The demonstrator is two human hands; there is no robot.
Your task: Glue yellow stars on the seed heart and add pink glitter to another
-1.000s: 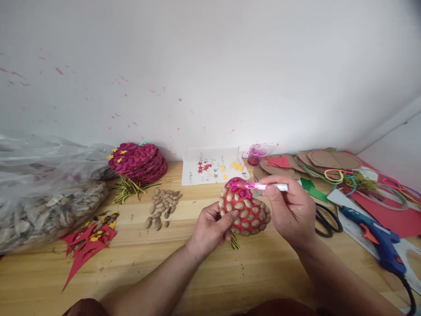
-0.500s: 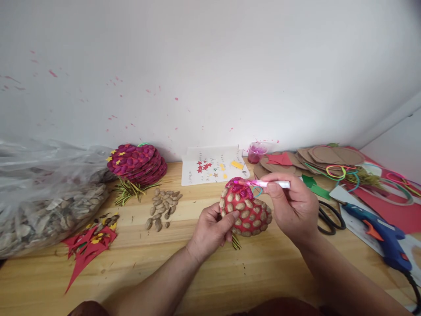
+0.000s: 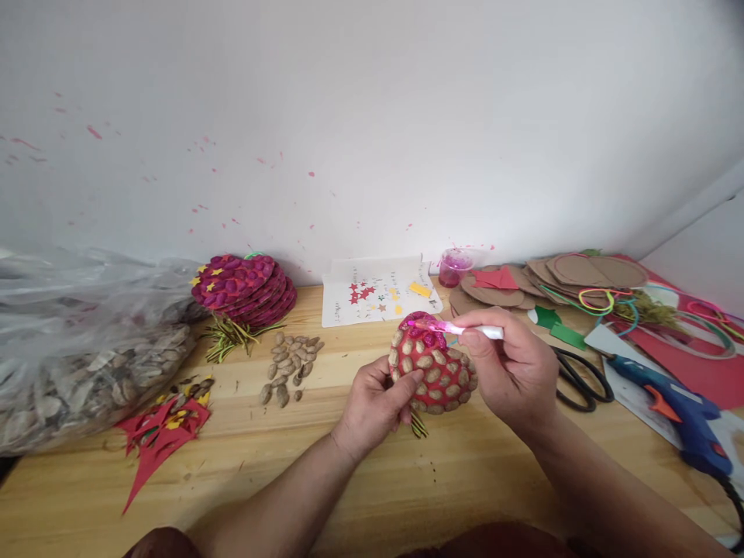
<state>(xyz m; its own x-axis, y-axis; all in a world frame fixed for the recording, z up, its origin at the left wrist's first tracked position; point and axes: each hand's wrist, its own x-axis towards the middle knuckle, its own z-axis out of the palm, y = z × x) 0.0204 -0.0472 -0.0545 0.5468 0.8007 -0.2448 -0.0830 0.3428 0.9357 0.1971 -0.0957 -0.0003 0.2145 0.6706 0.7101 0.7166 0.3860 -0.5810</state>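
Observation:
My left hand (image 3: 377, 399) grips the left edge of a round red craft piece (image 3: 433, 376) covered with shell halves that look like peanut shells. Its thumb lies on top; the other fingers are mostly hidden underneath. Magenta paint coats the shells along the piece's upper edge, while the lower ones are bare tan. A paintbrush (image 3: 485, 332) with a white handle is pinched in my right hand (image 3: 514, 372), its pink-stained tip against the upper left shells. Thin green-brown stems (image 3: 418, 425) stick out below the piece.
Loose shells (image 3: 291, 360) lie left of my hands, near a stack of painted pieces (image 3: 244, 287) and a plastic bag of shells (image 3: 98, 372). Behind stand a cup of magenta paint (image 3: 455, 269) and cardboard discs (image 3: 598, 271). Scissors (image 3: 581, 380) and a blue glue gun (image 3: 680, 411) lie right.
The paintbrush and my right hand have shifted slightly left across the painted shells. My left hand keeps its hold on the craft piece.

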